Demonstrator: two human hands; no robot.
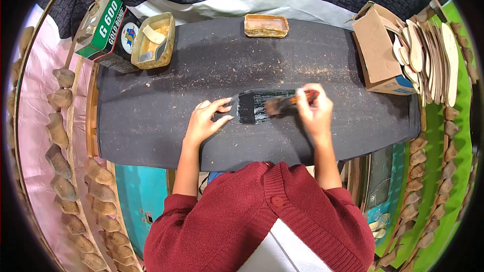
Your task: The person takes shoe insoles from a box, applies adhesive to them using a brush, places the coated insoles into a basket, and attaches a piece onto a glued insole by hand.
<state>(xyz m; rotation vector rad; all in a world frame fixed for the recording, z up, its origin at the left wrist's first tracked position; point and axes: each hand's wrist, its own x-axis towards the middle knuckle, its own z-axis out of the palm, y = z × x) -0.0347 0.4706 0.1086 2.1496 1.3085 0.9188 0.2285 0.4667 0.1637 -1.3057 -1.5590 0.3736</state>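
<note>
While the left hand (pixel 205 120) lies flat, fingers spread, pinning the black sole (pixel 254 107), the right hand (pixel 315 111) grips a brush (pixel 285 104). Its bristles touch the sole.

the counter (pixel 151 121) is wearing a dark matt cloth, rough-looking and dusted with pale crumbs. the black sole piece (pixel 254 107) is showing a wet, glossy sheen where it is coated. the brush (pixel 287 103) is showing coarse brown bristles and a shiny reddish handle. the yellowish tray (pixel 154 40) is looking crusted and grimy. the green tin (pixel 103 25) is gleaming like painted metal. the box (pixel 378 50) is looking like plain matt cardboard.
</note>
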